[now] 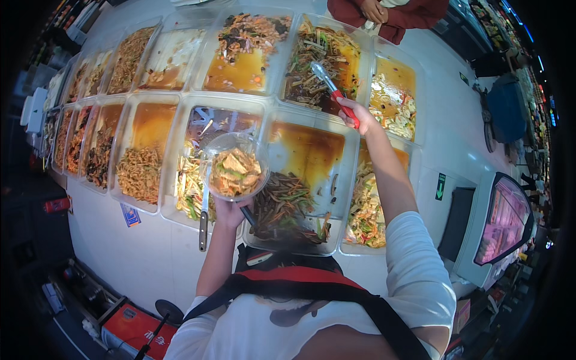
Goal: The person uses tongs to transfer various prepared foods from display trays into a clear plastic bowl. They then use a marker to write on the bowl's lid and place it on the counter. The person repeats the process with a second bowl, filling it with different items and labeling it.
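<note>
My left hand [229, 213] supports a round clear plastic bowl [240, 139] from beneath. Folded pale-tan slices [236, 170] with bits of green fill it. The bowl hangs over the near trays. My right hand [359, 115] is closed round the red handle of metal tongs [329, 84], reaching far right. The tongs' tip is over a far tray [367, 45] of shredded vegetables in brown sauce; whether it grips any food cannot be made out. Beside the bowl, a long utensil with a riveted handle [203, 231] leans on a near tray. A black handle [247, 216] shows beside my left hand.
Two rows of clear trays [336, 210] with dressed cold dishes cover the white table. A person in a dark-red sleeve [414, 15] stands across it. A display case [504, 219] is at right. Below left are a red box [135, 330] and a dark cabinet.
</note>
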